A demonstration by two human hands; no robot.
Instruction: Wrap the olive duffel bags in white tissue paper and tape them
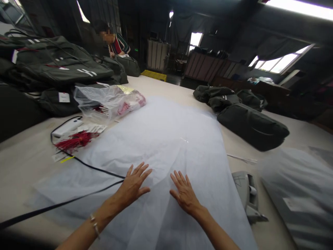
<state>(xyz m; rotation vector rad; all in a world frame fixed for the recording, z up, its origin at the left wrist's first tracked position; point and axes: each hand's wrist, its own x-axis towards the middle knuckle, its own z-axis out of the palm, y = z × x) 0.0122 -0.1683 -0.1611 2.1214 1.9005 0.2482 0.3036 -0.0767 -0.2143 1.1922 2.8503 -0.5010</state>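
A large translucent white plastic sheet or bag (pixel 166 128) lies spread over the table, with faint creases down its middle. My left hand (pixel 135 182) rests on or just above it, palm down, fingers spread, beside a black strap (pixel 96 169) that passes behind the wrist. To its right, my right hand (pixel 182 190) is also palm down over the plastic with its fingers apart. Neither hand holds anything. A bracelet circles my left wrist.
Left are dark green bags (pixel 75 66), a clear plastic bag (pixel 104 100), red-stringed tags (pixel 76 139) and a white device (pixel 67 127). Right are more dark bags (pixel 252 125), a grey tape dispenser (pixel 246 191) and a plastic-wrapped item (pixel 299 194). A person (pixel 118 43) stands beyond the table.
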